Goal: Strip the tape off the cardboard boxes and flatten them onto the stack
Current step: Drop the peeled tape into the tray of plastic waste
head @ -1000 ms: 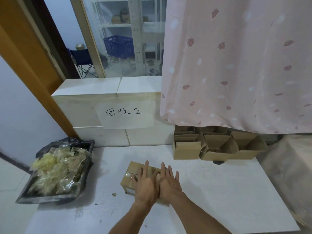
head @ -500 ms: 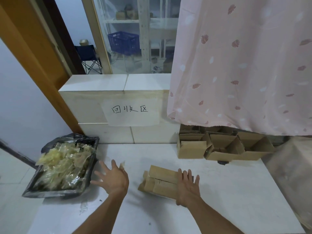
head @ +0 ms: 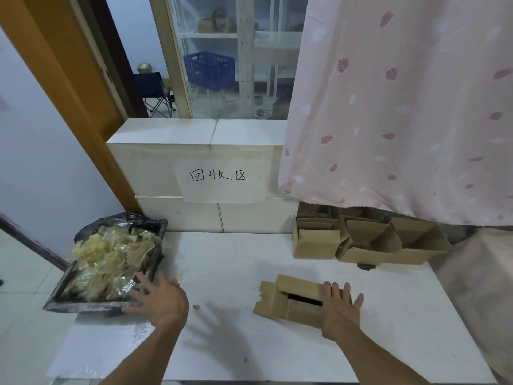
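A small brown cardboard box (head: 288, 300) lies partly flattened on the white table (head: 238, 262), its flaps spread and a dark gap showing. My right hand (head: 340, 309) rests flat on the box's right end with straight fingers. My left hand (head: 159, 298) hovers with spread fingers at the table's left edge, right beside the black-lined bin (head: 69, 276) heaped with peeled clear tape (head: 108, 259). Whether a tape scrap sits at the fingertips is too blurred to tell. Open cardboard boxes (head: 369, 243) stand at the back right.
A white tiled ledge (head: 200, 134) with a handwritten paper sign (head: 219, 176) backs the table. A pink patterned curtain (head: 402, 107) hangs over the back-right boxes. A covered bulky object (head: 477, 279) stands off the table's right side. A tiny scrap (head: 196, 307) lies near my left hand.
My hands parted from pressing the box together. The left hand swung left to the tape bin; the right stayed on the box, which now shows an open flap.
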